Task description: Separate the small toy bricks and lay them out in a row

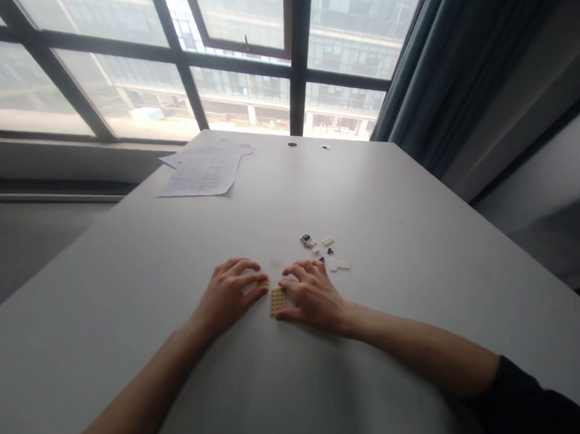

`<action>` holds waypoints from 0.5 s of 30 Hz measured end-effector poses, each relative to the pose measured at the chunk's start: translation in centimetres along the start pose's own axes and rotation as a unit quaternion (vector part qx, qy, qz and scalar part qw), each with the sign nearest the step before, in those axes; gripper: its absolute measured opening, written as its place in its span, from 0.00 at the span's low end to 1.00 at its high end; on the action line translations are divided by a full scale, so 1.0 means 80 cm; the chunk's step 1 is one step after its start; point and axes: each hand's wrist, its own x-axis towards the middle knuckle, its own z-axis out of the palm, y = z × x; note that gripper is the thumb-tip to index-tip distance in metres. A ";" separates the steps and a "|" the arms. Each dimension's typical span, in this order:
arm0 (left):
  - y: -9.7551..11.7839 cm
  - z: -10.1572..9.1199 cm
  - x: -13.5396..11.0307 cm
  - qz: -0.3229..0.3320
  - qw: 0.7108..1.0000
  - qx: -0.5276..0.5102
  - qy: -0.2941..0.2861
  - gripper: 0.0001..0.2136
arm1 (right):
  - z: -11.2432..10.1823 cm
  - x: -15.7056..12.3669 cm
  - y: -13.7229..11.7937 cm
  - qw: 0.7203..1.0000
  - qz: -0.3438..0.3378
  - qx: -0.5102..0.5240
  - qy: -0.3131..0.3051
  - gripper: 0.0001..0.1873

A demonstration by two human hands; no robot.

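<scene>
A tan studded building-block plate (pixel 277 301) lies on the white table, and my right hand (pixel 313 293) grips it with thumb on the near edge and fingers at the far right corner. My left hand (pixel 236 286) pinches a smaller tan block piece (pixel 263 282) between thumb and fingers, just left of the plate's far end. Fingers cover part of that small piece. Beyond my right hand are a cluster of black and white blocks (pixel 307 240), a white studded block (pixel 327 241), a small black piece (pixel 330 251) and a flat white piece (pixel 342 265).
Printed paper sheets (pixel 203 173) lie overlapped at the far left of the white table (pixel 366 193). Two round holes (pixel 292 144) sit near its far edge. Behind stand large windows, with a dark curtain (pixel 423 74) at the right.
</scene>
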 end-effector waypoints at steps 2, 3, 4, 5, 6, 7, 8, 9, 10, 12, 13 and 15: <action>-0.002 0.001 0.002 -0.004 1.000 -0.011 0.002 0.10 | 0.003 0.002 -0.001 1.000 0.000 -0.001 -0.003 0.23; -0.002 0.001 0.003 -0.006 1.000 -0.016 0.003 0.10 | 0.004 0.003 -0.001 1.000 -0.001 0.000 -0.004 0.23; -0.003 0.001 0.003 -0.006 1.000 -0.019 0.005 0.10 | 0.005 0.003 -0.001 1.000 -0.001 0.001 -0.005 0.23; -0.003 0.001 0.004 -0.006 1.000 -0.021 0.006 0.10 | 0.006 0.004 -0.001 1.000 -0.001 0.003 -0.005 0.23; -0.003 0.001 0.004 -0.006 1.000 -0.022 0.007 0.10 | 0.006 0.006 -0.001 1.000 0.000 0.003 -0.005 0.23; -0.004 0.001 0.004 -0.006 1.000 -0.020 0.008 0.10 | 0.007 0.007 0.000 1.000 0.001 0.003 -0.004 0.23; -0.005 0.001 0.005 -0.006 1.000 -0.018 0.009 0.11 | 0.007 0.008 0.000 1.000 0.002 0.002 -0.004 0.23; -0.005 0.001 0.006 -0.007 1.000 -0.014 0.010 0.11 | 0.007 0.010 0.002 1.000 0.003 0.000 -0.003 0.22; -0.007 0.001 0.006 -0.008 1.000 -0.011 0.011 0.11 | 0.007 0.012 0.003 1.000 0.004 -0.002 -0.001 0.22; -0.009 0.002 0.008 -0.012 1.000 -0.005 0.012 0.11 | 0.006 0.015 0.008 1.000 0.007 -0.006 0.003 0.21; -0.010 0.003 0.008 -0.014 1.000 -0.004 0.012 0.10 | 0.006 0.016 0.011 1.000 0.010 -0.006 0.006 0.21; -0.012 0.004 0.009 -0.019 1.000 -0.002 0.013 0.10 | 0.006 0.018 0.016 1.000 0.013 -0.005 0.009 0.21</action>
